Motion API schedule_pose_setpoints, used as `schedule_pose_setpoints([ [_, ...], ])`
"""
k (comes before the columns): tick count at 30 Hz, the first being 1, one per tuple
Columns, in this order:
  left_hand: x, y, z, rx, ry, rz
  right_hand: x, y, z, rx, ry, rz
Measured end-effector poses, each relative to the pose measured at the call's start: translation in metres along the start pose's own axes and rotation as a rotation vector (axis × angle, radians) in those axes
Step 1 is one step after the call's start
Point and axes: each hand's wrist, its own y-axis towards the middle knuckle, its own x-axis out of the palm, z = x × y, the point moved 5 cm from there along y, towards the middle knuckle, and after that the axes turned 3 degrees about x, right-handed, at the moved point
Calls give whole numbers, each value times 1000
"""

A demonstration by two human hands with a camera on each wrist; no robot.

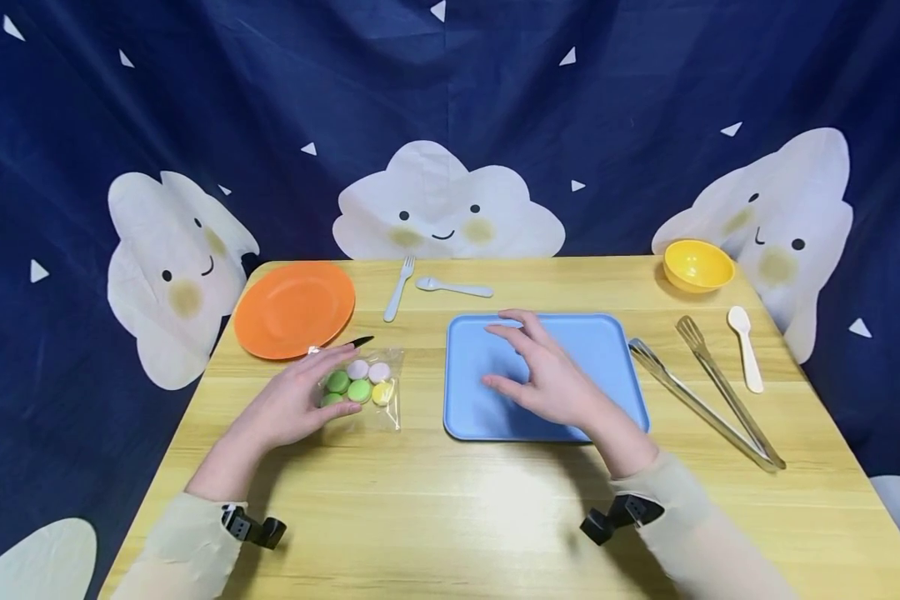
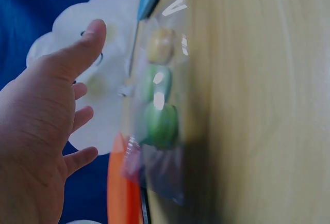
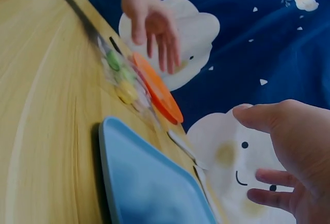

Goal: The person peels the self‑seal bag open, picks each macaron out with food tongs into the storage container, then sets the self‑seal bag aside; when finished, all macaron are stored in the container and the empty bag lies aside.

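Note:
My left hand (image 1: pixel 305 398) hovers over the left part of a clear plastic bag (image 1: pixel 390 414) of macarons, thumb and fingers apart. Green, pale lilac and yellow macarons (image 1: pixel 359 391) show through the plastic. In the left wrist view the bag (image 2: pixel 162 164) lies on the table to the right of the hand (image 2: pixel 41 105), with a gap between them. My right hand (image 1: pixel 551 379) is held above the blue tray (image 1: pixel 465 421), fingers spread and holding nothing. In the right wrist view that hand (image 3: pixel 304 157) is raised beyond the tray (image 3: pixel 149 182).
An orange plate (image 1: pixel 294 308) sits at the back left, near a dark handle tip (image 1: pixel 362 341). A fork (image 1: pixel 399 289) and a spoon (image 1: pixel 456 288) lie behind the tray. To the right are metal tongs (image 1: pixel 727 392), a white spoon (image 1: pixel 746 350) and a yellow bowl (image 1: pixel 697 268).

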Motion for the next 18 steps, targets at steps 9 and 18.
schedule_pose_setpoints([
  [9, 22, -6, -24, 5, -76, -14, 25, 8, -6, -26, 149, -72],
  [18, 33, -9, -33, 21, -138, 55, 50, 13, -12, -34, 207, -145],
])
